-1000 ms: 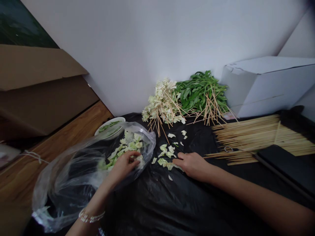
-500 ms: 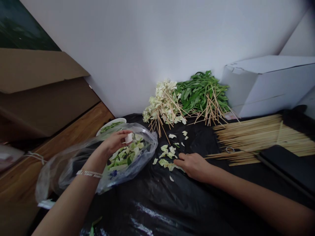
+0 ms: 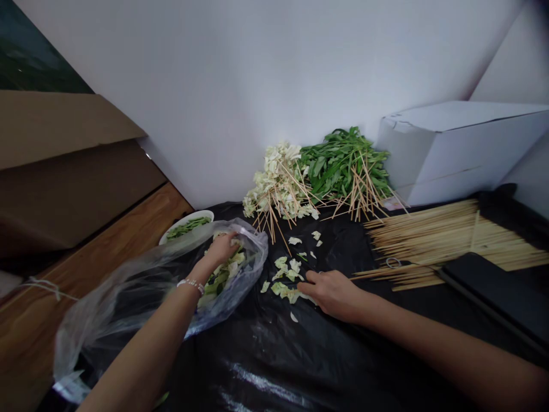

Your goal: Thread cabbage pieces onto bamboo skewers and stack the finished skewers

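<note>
My left hand (image 3: 223,248) reaches into the mouth of a clear plastic bag (image 3: 256,260), down among cut cabbage pieces (image 3: 234,266). Its fingertips are partly hidden by the leaves, so I cannot tell whether they hold any. Low over the black plastic sheet (image 3: 257,355), my right hand (image 3: 335,294) has its fingers closed at the end of a row of pale cabbage pieces (image 3: 285,292). Whether a skewer runs through those pieces is hidden. More loose cabbage scraps (image 3: 294,269) lie just beyond the fingers.
Skewered cabbage (image 3: 281,171) and skewered leafy greens (image 3: 338,163) are heaped against the wall. Many bare bamboo skewers (image 3: 433,232) lie at right, beside a dark flat case (image 3: 493,292). A white box (image 3: 454,154), a plate of greens (image 3: 208,215) and a cardboard box (image 3: 72,189) stand around.
My left hand has moved right and deeper into the bag; the white piece seen in its fingers before no longer shows. My right hand stays at the same cabbage pieces. The view has shifted slightly.
</note>
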Available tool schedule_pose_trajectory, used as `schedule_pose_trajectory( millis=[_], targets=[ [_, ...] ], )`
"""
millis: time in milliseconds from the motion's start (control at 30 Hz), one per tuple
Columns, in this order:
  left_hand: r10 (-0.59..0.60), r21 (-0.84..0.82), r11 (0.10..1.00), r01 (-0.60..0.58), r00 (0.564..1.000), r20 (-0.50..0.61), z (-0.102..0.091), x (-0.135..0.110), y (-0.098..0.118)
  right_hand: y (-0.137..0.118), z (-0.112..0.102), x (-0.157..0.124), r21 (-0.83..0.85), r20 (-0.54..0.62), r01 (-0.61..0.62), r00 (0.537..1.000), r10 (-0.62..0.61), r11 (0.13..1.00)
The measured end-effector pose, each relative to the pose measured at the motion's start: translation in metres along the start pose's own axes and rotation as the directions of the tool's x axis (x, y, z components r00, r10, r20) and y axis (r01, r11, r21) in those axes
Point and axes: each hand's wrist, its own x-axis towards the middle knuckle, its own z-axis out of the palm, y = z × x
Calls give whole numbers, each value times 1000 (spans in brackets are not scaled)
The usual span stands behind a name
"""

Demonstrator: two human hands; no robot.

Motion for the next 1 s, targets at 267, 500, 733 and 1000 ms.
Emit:
schedule_pose_trajectory(
  millis=[267,500,733,1000],
  targets=[
    [22,44,999,-19,998,-67,-10,-19,6,-1,1,1,-1,0,-7,1000,7,1000],
    [-79,-36,996,75,988,-129,-35,-26,4,0,4,0,1,-31,1,1000,-1,1000],
    [-128,-281,935,215,947,296,-60,-47,-7,0,3,0,3,-32,4,999,-4,1000],
    [-85,-279,935,217,904,419,-70,-78,-21,0,5,0,10,-49,-5,999,5,1000]
  ],
)
